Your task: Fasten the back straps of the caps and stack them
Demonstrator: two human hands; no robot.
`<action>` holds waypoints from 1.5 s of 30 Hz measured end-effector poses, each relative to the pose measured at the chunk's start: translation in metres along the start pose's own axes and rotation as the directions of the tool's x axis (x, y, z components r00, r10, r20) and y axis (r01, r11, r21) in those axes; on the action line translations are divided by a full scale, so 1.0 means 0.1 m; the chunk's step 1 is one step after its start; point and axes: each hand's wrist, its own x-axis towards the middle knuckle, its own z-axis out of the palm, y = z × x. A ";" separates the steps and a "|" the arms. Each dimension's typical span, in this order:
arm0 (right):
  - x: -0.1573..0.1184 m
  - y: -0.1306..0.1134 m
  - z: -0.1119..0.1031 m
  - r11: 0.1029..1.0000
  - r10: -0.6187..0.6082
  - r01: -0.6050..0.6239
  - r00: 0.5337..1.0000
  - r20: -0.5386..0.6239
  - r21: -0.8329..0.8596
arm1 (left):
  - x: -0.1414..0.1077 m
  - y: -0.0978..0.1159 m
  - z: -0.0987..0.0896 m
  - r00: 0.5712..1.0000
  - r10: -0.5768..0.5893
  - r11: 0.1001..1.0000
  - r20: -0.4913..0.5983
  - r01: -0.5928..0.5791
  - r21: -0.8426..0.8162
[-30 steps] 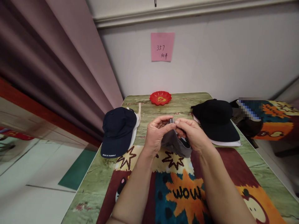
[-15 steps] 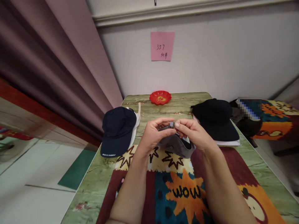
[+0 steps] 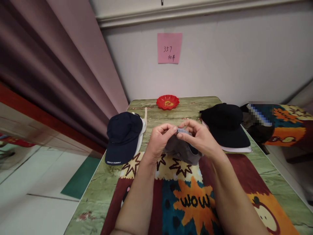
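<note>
A grey cap (image 3: 182,151) is between my hands over the upper part of the patterned mat (image 3: 176,195). My left hand (image 3: 160,138) pinches the cap's strap end between thumb and fingers. From the other side, my right hand (image 3: 199,137) grips the strap with its thumb in front and fingers behind. A lighter grey bit of the strap shows between the two thumbs. The cap's dark opening shows below my right hand, and part of the cap is hidden by my hands.
On the left lies a navy cap (image 3: 123,135) on a white one. A black cap (image 3: 225,124) rests on the right atop something pale. A red scalloped dish (image 3: 167,102) stands at the table's back, under a pink note (image 3: 169,48) on the wall.
The fingers of my right hand have shifted and spread along the strap, and my left thumb has moved up. The small buckle seen before is now covered. The other caps and dish stay put.
</note>
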 end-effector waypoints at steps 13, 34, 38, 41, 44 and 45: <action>0.01 -0.02 0.05 0.966 -0.187 0.172 0.981 -0.061 -0.193 | 0.01 -0.01 -0.01 1.000 0.006 1.000 -0.025 -0.006 0.008; 0.01 0.00 0.01 0.989 -0.093 0.090 0.996 -0.016 -0.114 | 0.05 -0.08 -0.12 0.991 -0.085 0.995 0.100 0.079 0.061; -0.01 0.05 -0.17 0.987 -0.040 0.055 0.994 0.100 -0.153 | 0.07 -0.10 -0.16 0.992 -0.120 0.992 0.049 0.118 0.035; -0.02 0.13 -0.34 0.958 0.068 0.014 0.960 0.273 -0.287 | 0.09 -0.10 -0.25 0.995 -0.098 0.994 -0.009 0.098 0.048; 0.00 0.19 -0.38 0.890 0.045 0.004 0.994 0.097 -0.455 | 0.11 -0.10 -0.31 0.998 -0.056 0.991 -0.023 0.059 0.124; 0.01 0.19 -0.36 0.869 -0.042 0.014 0.998 -0.045 -0.495 | 0.11 -0.10 -0.32 0.999 -0.034 0.988 -0.034 0.039 0.148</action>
